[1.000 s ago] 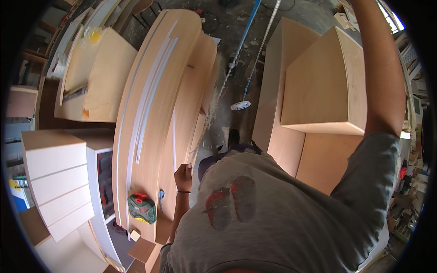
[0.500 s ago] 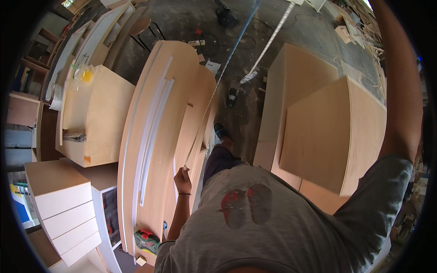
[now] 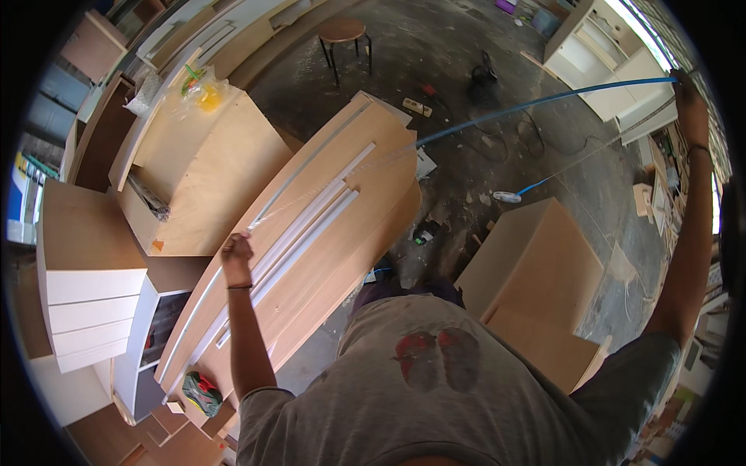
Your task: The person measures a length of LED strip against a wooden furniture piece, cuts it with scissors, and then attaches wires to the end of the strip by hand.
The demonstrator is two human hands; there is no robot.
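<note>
A long tape measure (image 3: 544,99), blue on one side and pale with marks on the other, stretches between my hands. My left hand (image 3: 237,260) pinches its end over the far left edge of a long wooden panel (image 3: 342,264) with a rounded end. High at the far right, my right hand (image 3: 688,101) is closed around the tape with the arm stretched out. From there a slack length drops to an oval white and blue piece (image 3: 507,197) hanging above the floor. Long white strips (image 3: 299,225) lie along the panel. My left fingertips are small and partly hidden.
Wooden boxes (image 3: 536,264) stand at my right, and an open cabinet carcass (image 3: 221,171) with a plastic bag stands left. A cordless drill (image 3: 426,231), power strip (image 3: 417,106), cables and a round stool (image 3: 342,33) are on the floor. A green and red tool (image 3: 202,394) lies at the panel's near end.
My left hand has moved leftward and forward over the panel with the tape end. My right hand has come into view at the right, and the view has turned.
</note>
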